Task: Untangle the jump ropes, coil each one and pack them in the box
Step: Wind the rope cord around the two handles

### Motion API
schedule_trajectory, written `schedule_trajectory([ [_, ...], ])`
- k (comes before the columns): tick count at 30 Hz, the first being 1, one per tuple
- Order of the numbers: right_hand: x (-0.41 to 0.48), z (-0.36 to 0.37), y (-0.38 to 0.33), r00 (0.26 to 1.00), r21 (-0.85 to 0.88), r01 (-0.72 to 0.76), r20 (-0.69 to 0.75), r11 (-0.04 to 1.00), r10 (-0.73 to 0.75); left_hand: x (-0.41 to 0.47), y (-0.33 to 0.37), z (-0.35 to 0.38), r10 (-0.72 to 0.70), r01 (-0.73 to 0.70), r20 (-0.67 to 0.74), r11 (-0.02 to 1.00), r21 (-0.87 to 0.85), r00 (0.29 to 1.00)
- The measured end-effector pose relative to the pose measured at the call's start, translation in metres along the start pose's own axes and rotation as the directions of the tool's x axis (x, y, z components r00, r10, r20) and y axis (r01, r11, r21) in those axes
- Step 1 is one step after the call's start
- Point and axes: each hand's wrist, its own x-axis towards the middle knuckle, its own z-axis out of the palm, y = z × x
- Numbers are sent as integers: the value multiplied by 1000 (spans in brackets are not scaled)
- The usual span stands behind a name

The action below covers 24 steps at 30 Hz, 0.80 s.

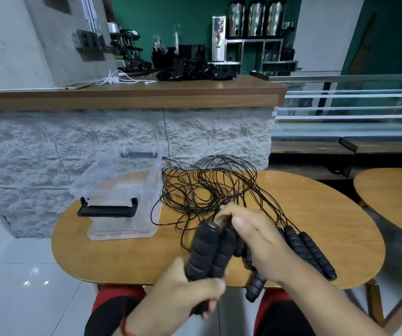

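Indoor light even, diffuse, moderately bright, falling from above. Shadows soft and short: faint patch on table (316,214) beneath right hand (260,246). Two small glare spots on glossy floor (36,283), near left. Pale streaks across glass case (345,103), far right. Highlights on steel canisters (255,18), far. Left hand (190,287) fingertips smeared by motion. Jump ropes (207,187) cords crisp. Counter edge (132,95) bows with wide-angle distortion. Far background slightly soft.

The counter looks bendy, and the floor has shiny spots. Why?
Head view: the wide-angle lens bows the counter edge. Head view: the bright dots on the floor tiles are reflected light. Head view: the left hand is slightly smeared, probably by motion.
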Motion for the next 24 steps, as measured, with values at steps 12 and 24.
schedule_trajectory([
  [12, -18, 21, 5, 995, -334, -63, -91, 941, 34, 14, 33, 4, 163, -394, -440, 768, -505, 883],
  [24, -50, 28, 32, 976, -464, -178, 32, 868, 217, 29, 25, -4, 115, -312, -363, 777, -547, 925],
])
